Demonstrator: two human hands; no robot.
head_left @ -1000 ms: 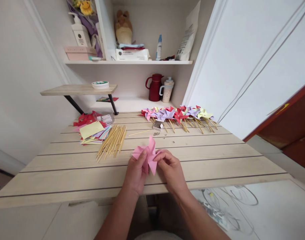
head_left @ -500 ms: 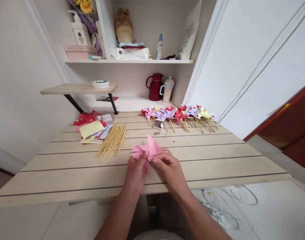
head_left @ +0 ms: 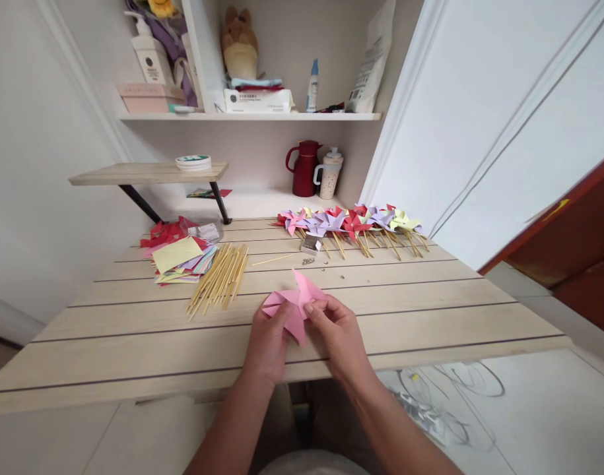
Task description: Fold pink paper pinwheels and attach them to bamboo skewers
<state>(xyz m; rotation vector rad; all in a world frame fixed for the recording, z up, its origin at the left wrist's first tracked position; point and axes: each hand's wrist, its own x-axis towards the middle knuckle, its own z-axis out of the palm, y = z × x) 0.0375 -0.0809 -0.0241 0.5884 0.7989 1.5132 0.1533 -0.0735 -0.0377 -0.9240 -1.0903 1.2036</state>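
Observation:
A pink paper pinwheel [head_left: 295, 316] is held just above the near edge of the table, between both hands. My left hand [head_left: 269, 336] pinches it from the left, thumb on top near its centre. My right hand [head_left: 337, 330] grips its right side, thumb and forefinger closed on a paper blade. One blade points up and away from me. Beyond lie small metal pins [head_left: 308, 261] in a loose heap beside a small open box [head_left: 311, 244]. A single thin stick [head_left: 272, 259] lies left of the pins.
Wooden sticks [head_left: 220, 277] lie in a bundle to the left, beside stacked coloured paper [head_left: 177, 256]. Several finished pinwheels [head_left: 354, 223] rest at the back right. A small raised shelf [head_left: 148, 173] stands back left; a red jug [head_left: 305, 169] and a cup [head_left: 330, 174] are behind.
My right thumb and forefinger have shifted inward and up toward the pinwheel's centre. The pinwheel has turned slightly, its lower blade now showing more. The camera view has shifted a little.

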